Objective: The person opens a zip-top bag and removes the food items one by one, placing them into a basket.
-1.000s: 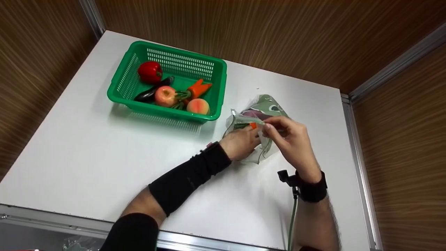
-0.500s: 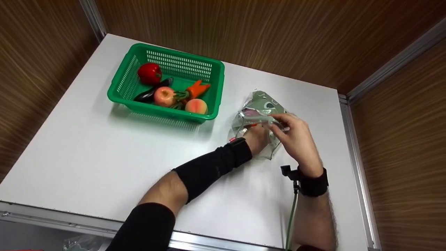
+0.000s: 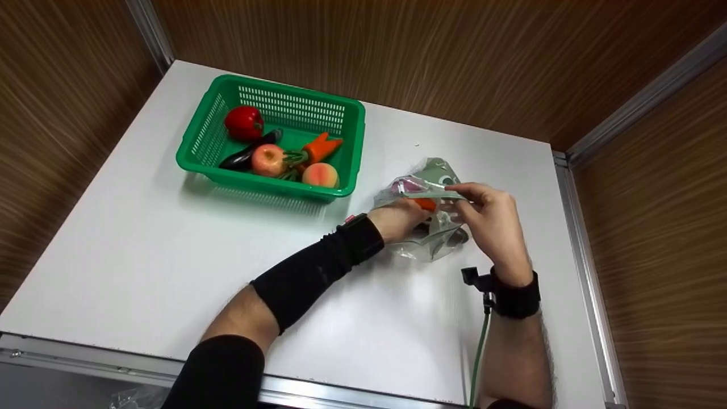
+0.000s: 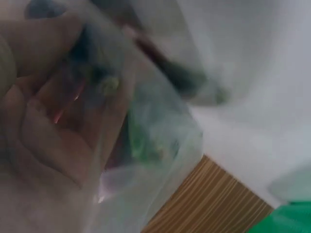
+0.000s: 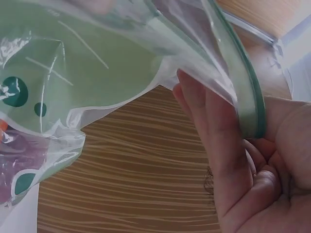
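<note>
A clear zip bag with a green and purple printed face lies at the table's right. My left hand reaches into its mouth, fingers partly hidden by the film. An orange thing, perhaps a carrot, shows right at those fingers. In the blurred left wrist view, the hand is behind the film near dark and green shapes; its grip is unclear. My right hand pinches the bag's strip edge between thumb and fingers. The green strip crosses that hand in the right wrist view.
Left of the bag stands a green basket, holding a red bell pepper, an eggplant, carrots, an apple and a peach. Wood-grain walls enclose the white table. A cable trails from my right wrist.
My left hand pushed deeper rightward into the bag, then drew back left somewhat. More of the orange thing shows beside it now. My right hand stays at the bag's edge, slightly further right.
</note>
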Demonstrator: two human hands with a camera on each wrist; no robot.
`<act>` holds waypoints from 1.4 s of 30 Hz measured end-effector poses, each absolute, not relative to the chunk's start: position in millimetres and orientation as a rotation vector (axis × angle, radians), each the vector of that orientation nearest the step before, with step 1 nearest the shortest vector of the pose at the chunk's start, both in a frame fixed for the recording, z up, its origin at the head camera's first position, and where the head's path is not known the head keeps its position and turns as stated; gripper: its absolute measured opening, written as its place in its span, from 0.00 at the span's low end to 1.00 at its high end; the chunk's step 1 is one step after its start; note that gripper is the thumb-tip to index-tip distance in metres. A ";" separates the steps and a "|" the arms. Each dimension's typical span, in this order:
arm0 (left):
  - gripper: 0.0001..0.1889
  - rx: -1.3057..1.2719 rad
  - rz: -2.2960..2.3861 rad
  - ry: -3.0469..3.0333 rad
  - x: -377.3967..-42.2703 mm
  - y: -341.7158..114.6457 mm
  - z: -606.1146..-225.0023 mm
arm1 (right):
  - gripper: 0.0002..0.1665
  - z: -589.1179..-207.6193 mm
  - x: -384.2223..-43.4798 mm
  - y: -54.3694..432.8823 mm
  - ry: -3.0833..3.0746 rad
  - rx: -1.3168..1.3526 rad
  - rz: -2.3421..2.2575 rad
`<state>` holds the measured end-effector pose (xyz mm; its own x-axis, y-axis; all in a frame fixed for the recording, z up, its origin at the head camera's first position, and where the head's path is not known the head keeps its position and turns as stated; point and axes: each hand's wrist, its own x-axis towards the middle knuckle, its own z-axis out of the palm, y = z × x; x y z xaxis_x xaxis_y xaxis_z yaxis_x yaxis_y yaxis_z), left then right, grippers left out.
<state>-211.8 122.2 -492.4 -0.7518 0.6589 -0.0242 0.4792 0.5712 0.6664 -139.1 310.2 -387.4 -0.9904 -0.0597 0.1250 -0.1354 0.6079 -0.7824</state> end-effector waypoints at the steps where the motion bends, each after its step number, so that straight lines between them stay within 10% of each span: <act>1: 0.15 1.055 0.814 2.594 -210.2 119.6 -489.5 | 0.16 -387.5 -138.7 310.2 -2.735 0.165 1.348; 6: 0.17 1.443 0.243 2.923 -199.4 109.5 -471.7 | 0.15 -387.5 -137.5 310.4 -2.705 0.141 1.357; 22: 0.24 1.301 0.571 3.016 -167.5 31.7 -397.6 | 0.15 -387.7 -132.8 317.8 -2.622 0.112 1.437; 42: 0.27 0.315 1.150 3.215 -211.8 -106.6 -389.0 | 0.14 -380.0 -128.1 323.6 -2.620 0.127 1.383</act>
